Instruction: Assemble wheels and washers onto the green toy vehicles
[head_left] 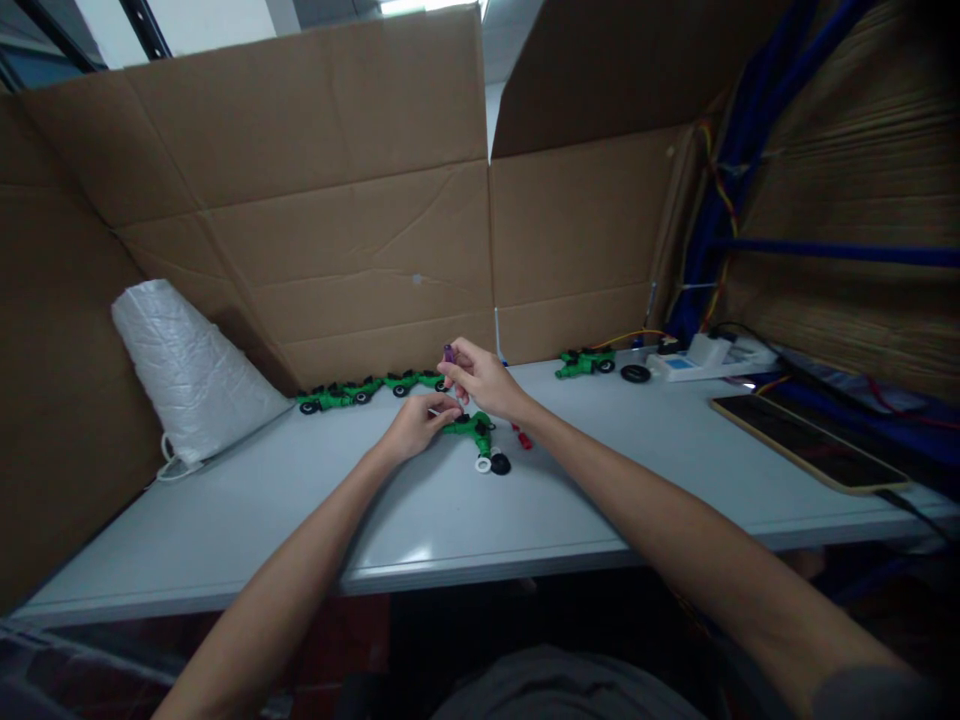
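Note:
My right hand (pixel 477 375) is closed round a small screwdriver with a purple handle (pixel 449 353), its shaft pointing down at a green toy part (pixel 472 430). Pinched at the upper left end of that green part is my left hand (pixel 421 422); the fingertips hide what lies between them. The green part rests on the table, with a white ring (pixel 483 465) and a black wheel (pixel 500 463) at its lower end. A small red piece (pixel 523 438) lies just right of it, beside my right wrist.
Assembled green toys (pixel 337 395) line the back of the white table (pixel 285 510); another green toy (pixel 583 362) and a black disc (pixel 635 373) are at back right. A wrapped bundle (pixel 187 370) stands left. A power strip (pixel 709 358) and phone (pixel 810 440) lie right. Cardboard walls (pixel 360 240) enclose the back.

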